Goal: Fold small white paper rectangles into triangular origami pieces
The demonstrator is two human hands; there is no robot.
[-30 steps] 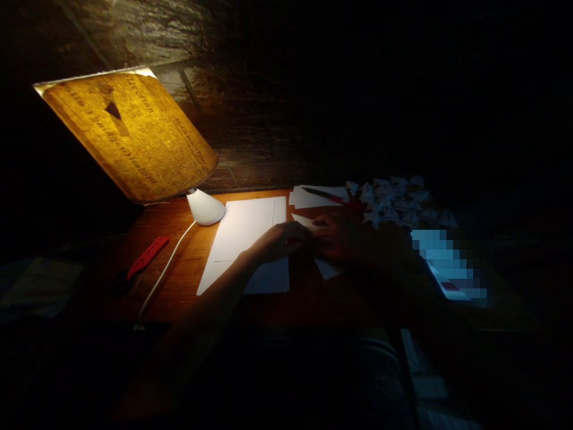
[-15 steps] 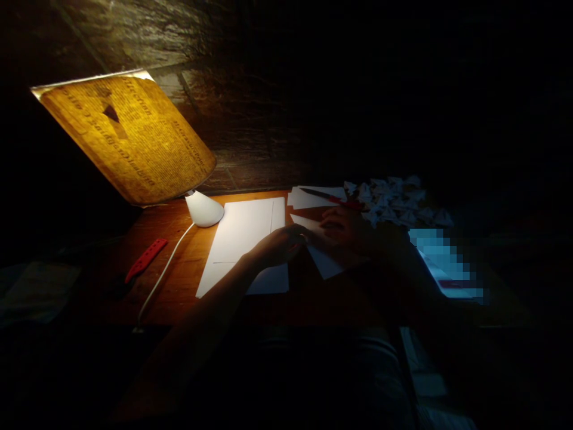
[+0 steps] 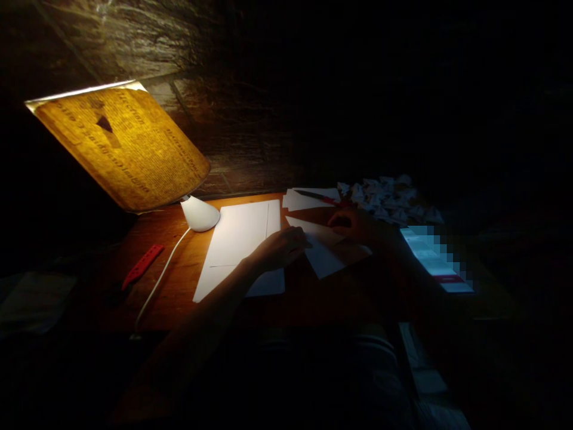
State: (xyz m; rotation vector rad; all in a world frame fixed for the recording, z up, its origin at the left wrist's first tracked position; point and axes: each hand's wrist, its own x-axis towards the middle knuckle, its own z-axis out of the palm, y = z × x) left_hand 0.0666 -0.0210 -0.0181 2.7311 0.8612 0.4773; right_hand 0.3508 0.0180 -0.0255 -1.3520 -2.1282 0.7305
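Observation:
A piece of white paper (image 3: 323, 258) lies at an angle on the wooden table in front of me, with what looks like a folded upper flap. My left hand (image 3: 283, 246) rests at its left edge, fingers curled and closed on it. At the upper right of the paper is my right hand (image 3: 353, 224), its fingers bent at the flap; deep shadow hides the fingertips. Under my left wrist lies a stack of larger white sheets (image 3: 244, 233) with dark lines on the top one.
A lit lamp (image 3: 200, 214) with a printed shade stands at the left, its cable (image 3: 162, 278) crossing the table beside a red-handled tool (image 3: 143, 266). Behind my hands are smaller papers (image 3: 308, 199), red-handled scissors (image 3: 328, 199) and several folded paper pieces (image 3: 385, 197). A glowing screen (image 3: 432, 257) lies right.
My hands have moved apart: the right has shifted off the left's fingers toward the paper's upper right, uncovering more of the paper. The whole view has shifted slightly.

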